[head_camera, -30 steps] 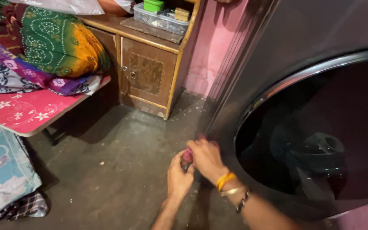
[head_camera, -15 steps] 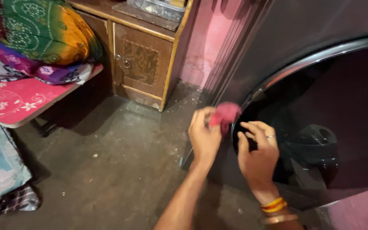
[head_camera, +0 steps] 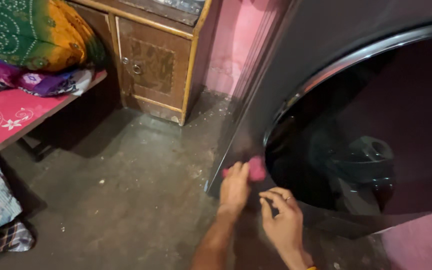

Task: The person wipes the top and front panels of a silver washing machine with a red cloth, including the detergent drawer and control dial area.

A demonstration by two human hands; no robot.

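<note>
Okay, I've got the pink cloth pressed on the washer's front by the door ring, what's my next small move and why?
Probably sweep the pink cloth in your left hand up along the chrome door ring. The cloth sits low on the dark washer front, just left of the ring, and your right hand hovers free beside it.

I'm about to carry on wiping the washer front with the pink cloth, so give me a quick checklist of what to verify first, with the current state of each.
1. Pink cloth held in the left hand: ok, fingers pinch it.
2. Cloth against the dark washing machine front panel: ok, it sits at the lower left of the panel, beside the round door.
3. Right hand free: ok, it hovers just below the cloth, holding nothing.
4. Door shut: cannot tell, the latch is not visible.
5. Floor around the hands: ok for access, though dusty and speckled.
6. Panel clean: cannot tell, the surface is dark and glossy.
</note>
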